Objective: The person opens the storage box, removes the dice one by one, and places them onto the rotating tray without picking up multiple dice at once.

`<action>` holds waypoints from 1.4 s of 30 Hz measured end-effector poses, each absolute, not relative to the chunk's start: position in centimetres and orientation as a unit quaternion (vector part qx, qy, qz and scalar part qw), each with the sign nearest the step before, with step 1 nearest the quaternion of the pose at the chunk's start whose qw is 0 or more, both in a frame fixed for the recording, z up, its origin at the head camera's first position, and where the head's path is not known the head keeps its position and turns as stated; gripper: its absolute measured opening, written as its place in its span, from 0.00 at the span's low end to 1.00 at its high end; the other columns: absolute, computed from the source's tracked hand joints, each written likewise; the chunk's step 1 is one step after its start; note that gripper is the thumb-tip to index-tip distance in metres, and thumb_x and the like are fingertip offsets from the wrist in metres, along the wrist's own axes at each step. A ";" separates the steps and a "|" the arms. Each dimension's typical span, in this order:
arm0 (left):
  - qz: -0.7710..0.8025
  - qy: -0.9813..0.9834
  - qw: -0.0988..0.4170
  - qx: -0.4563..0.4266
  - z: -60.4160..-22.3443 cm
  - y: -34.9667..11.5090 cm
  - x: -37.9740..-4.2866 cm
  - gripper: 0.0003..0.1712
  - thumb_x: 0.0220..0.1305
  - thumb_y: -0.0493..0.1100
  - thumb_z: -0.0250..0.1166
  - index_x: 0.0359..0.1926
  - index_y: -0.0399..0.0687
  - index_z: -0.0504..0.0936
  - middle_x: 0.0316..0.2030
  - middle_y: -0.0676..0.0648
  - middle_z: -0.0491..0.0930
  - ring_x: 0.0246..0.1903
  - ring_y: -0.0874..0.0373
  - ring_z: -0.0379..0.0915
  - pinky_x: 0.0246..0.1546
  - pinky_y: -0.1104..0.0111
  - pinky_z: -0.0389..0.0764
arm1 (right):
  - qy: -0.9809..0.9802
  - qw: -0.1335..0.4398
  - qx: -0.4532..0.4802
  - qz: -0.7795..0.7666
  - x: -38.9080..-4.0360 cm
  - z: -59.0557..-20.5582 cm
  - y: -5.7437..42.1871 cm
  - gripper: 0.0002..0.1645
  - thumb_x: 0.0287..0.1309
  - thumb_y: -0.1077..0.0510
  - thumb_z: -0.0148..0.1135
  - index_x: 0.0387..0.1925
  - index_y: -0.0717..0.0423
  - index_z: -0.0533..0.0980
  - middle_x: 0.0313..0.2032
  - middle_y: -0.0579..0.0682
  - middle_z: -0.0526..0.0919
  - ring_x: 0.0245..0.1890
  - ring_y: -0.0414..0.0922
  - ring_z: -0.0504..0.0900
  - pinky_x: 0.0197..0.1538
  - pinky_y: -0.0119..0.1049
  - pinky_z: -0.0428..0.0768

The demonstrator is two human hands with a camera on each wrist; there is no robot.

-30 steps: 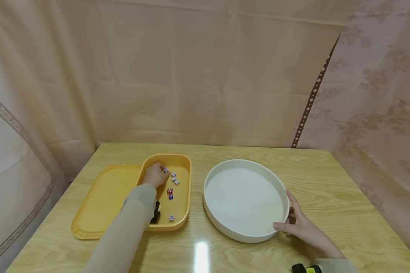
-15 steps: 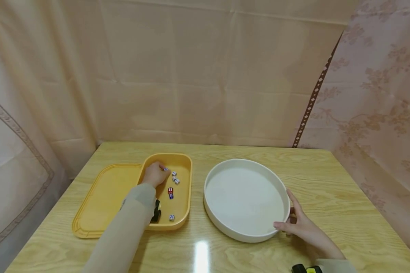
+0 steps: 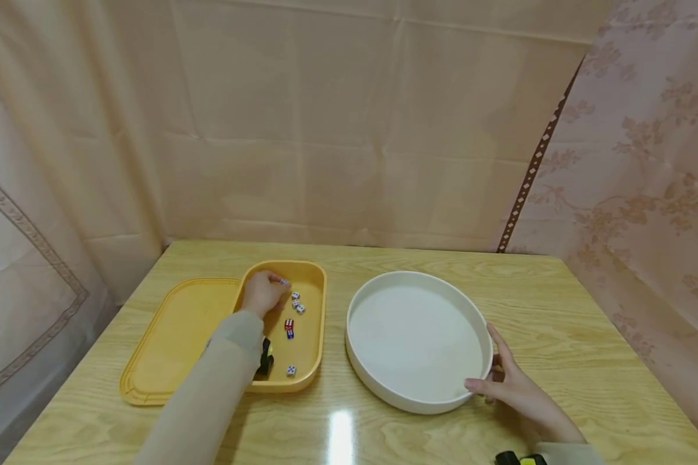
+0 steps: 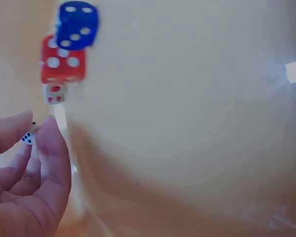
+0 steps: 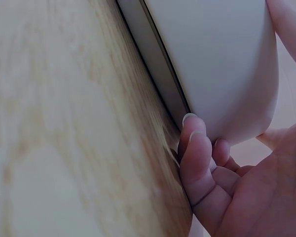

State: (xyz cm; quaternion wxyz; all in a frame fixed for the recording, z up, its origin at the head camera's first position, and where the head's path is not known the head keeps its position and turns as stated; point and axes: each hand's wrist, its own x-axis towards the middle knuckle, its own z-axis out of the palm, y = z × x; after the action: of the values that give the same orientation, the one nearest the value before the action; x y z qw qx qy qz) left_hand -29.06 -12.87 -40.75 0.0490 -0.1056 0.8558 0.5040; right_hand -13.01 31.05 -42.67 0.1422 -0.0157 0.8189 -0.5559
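My left hand (image 3: 263, 294) reaches into the yellow rectangular box (image 3: 311, 342) and pinches a small white die (image 4: 27, 138) between thumb and finger, near the box's far end. Close to that hand, several white dice (image 3: 296, 303) lie in a short row. Nearer me in the box are a red die (image 3: 289, 323) and a blue die (image 3: 289, 334) side by side, then a lone white die (image 3: 291, 370). My right hand (image 3: 520, 391) grips the edge of a round white tray (image 3: 419, 336), thumb over the rim and other fingers curled against its outer side and lower edge.
The yellow lid (image 3: 180, 342) lies flat on the wooden table (image 3: 587, 349), left of the box and against it. Beige curtains (image 3: 349, 129) hang behind the table, with patterned cloth (image 3: 645, 161) on the right.
My left hand has moved slightly toward the box's far end, the white die between its fingers. My right hand has kept its grip on the tray.
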 end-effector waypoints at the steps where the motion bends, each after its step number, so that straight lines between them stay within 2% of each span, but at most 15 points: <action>1: 0.518 0.847 0.050 -0.106 -40.6 -12.9 -29.0 0.15 0.67 0.39 0.62 0.49 0.33 0.77 0.32 0.45 0.77 0.23 0.60 0.73 0.26 0.70 0.81 | 0.818 0.143 -0.015 -0.557 -13.0 -42.7 31.0 0.70 0.58 0.58 0.69 0.76 0.46 0.22 0.54 0.71 0.64 0.40 0.45 0.75 0.32 0.35 0.78; 4: 0.549 0.827 0.056 -0.110 -40.0 -12.9 -28.9 0.16 0.69 0.40 0.62 0.52 0.34 0.77 0.39 0.42 0.77 0.25 0.59 0.75 0.29 0.68 0.83 | 0.817 0.142 -0.014 -0.559 -13.0 -42.7 31.0 0.70 0.58 0.58 0.69 0.76 0.45 0.22 0.53 0.70 0.64 0.38 0.44 0.75 0.32 0.35 0.78; 11: 0.566 0.817 0.054 -0.095 -38.6 -12.5 -28.8 0.19 0.69 0.44 0.64 0.55 0.36 0.77 0.46 0.41 0.78 0.28 0.58 0.80 0.38 0.63 0.86 | 0.815 0.141 -0.011 -0.561 -13.1 -42.7 30.9 0.70 0.57 0.58 0.69 0.77 0.44 0.23 0.52 0.68 0.65 0.36 0.44 0.75 0.32 0.36 0.79; 16: 0.579 0.811 0.054 -0.061 -37.4 -11.5 -28.5 0.22 0.69 0.43 0.64 0.58 0.34 0.75 0.52 0.36 0.78 0.34 0.48 0.83 0.40 0.61 0.86 | 0.816 0.140 -0.009 -0.561 -13.1 -42.8 30.9 0.70 0.57 0.58 0.69 0.77 0.44 0.24 0.51 0.67 0.66 0.37 0.44 0.75 0.32 0.36 0.79; 20: 0.582 0.810 0.053 -0.047 -36.5 -10.5 -28.2 0.21 0.68 0.43 0.64 0.57 0.34 0.76 0.48 0.38 0.79 0.37 0.44 0.83 0.39 0.61 0.86 | 0.818 0.139 -0.011 -0.558 -13.1 -42.7 30.9 0.70 0.57 0.58 0.69 0.77 0.45 0.24 0.50 0.67 0.66 0.36 0.44 0.76 0.32 0.36 0.79; 26: 0.599 0.798 0.053 -0.034 -35.4 -8.7 -28.0 0.20 0.66 0.43 0.66 0.54 0.34 0.78 0.38 0.44 0.79 0.36 0.51 0.78 0.35 0.65 0.86 | 0.820 0.142 -0.010 -0.555 -13.1 -42.7 30.9 0.70 0.57 0.57 0.69 0.76 0.45 0.23 0.52 0.69 0.64 0.37 0.44 0.75 0.32 0.36 0.79; 32: 0.637 0.766 0.078 -0.038 -34.6 -7.1 -27.8 0.19 0.64 0.43 0.68 0.50 0.36 0.78 0.39 0.45 0.78 0.31 0.58 0.73 0.29 0.73 0.83 | 0.815 0.156 0.008 -0.558 -13.0 -42.8 30.8 0.71 0.57 0.56 0.69 0.76 0.41 0.22 0.56 0.70 0.63 0.38 0.44 0.74 0.34 0.35 0.79; 42: 0.673 0.730 0.115 -0.021 -33.9 -3.6 -28.2 0.18 0.62 0.42 0.70 0.49 0.37 0.78 0.37 0.48 0.78 0.30 0.57 0.73 0.30 0.73 0.82 | 0.815 0.156 0.009 -0.558 -12.9 -42.5 30.8 0.71 0.57 0.56 0.69 0.76 0.42 0.22 0.56 0.70 0.63 0.40 0.44 0.74 0.34 0.35 0.79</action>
State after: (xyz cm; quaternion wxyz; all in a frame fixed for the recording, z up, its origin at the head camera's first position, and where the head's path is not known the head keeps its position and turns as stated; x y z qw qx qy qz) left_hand -28.23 -3.58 -33.89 0.1148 -0.0210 0.7300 0.6735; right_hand -12.93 30.79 -42.52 0.1558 0.0090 0.8152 -0.5577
